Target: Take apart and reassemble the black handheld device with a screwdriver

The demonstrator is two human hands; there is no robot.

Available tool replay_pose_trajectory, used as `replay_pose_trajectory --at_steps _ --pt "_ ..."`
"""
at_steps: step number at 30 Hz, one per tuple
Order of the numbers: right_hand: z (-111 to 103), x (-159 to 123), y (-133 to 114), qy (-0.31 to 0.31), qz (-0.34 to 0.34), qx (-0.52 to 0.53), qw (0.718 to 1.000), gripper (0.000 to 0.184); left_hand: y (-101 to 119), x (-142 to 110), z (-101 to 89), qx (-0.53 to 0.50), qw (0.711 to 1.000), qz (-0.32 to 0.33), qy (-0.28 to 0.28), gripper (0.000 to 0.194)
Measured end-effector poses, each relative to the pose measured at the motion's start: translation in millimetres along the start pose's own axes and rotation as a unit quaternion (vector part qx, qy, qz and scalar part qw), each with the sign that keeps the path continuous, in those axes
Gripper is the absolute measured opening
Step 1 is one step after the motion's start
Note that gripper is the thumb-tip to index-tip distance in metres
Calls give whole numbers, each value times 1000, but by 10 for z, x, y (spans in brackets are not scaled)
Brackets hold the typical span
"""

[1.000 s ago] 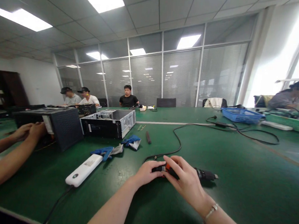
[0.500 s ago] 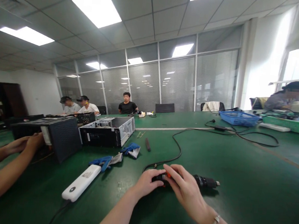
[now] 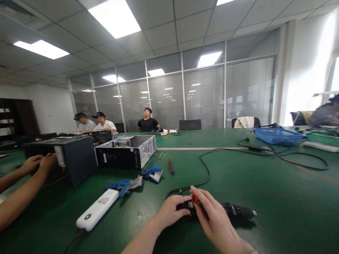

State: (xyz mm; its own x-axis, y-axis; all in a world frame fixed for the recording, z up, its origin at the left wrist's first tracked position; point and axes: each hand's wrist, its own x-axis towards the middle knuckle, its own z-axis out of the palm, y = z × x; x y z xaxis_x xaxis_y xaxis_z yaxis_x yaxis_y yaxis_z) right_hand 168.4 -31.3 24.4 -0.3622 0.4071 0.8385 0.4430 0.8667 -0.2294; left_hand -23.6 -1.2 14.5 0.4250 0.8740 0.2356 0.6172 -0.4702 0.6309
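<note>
A black electric screwdriver point(image 3: 235, 210) with orange parts lies on the green table, its metal bit pointing right. My left hand point(image 3: 169, 214) is closed around its rear end, thumb and fingers on either side. Over the middle of the tool is my right hand point(image 3: 216, 216), its fingers together and pressed against the orange part point(image 3: 194, 198). The hands almost meet there and cover much of the tool's body. A black cord point(image 3: 208, 174) runs from behind my left hand to the back of the table.
A white power strip point(image 3: 98, 209) and blue-grey gloves point(image 3: 127, 185) lie to the left. Beyond stand an open computer case point(image 3: 125, 153) and a dark case point(image 3: 79, 160) with a co-worker's hands point(image 3: 40, 163) in it. Blue basket point(image 3: 278, 135) and green basket point(image 3: 331, 140) sit at back right.
The camera has turned slightly, so the scene sits a little further right and lower. Both hands stay on the screwdriver; more of its orange part shows between them.
</note>
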Motion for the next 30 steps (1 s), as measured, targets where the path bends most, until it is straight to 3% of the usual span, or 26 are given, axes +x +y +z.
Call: replay_pose_trajectory --at_steps 5,20,25,30 --pt "19 -4 -1 20 8 -29 999 44 -8 5 2 4 1000 -3 0 37" --pt "4 7 -19 19 -25 6 999 49 2 -6 4 -6 1000 4 -5 37" --pt "0 7 1 34 3 -30 999 43 -17 0 12 4 1000 0 -7 37" --pt "-42 38 3 7 8 27 1000 50 -34 12 9 14 1000 7 -10 39"
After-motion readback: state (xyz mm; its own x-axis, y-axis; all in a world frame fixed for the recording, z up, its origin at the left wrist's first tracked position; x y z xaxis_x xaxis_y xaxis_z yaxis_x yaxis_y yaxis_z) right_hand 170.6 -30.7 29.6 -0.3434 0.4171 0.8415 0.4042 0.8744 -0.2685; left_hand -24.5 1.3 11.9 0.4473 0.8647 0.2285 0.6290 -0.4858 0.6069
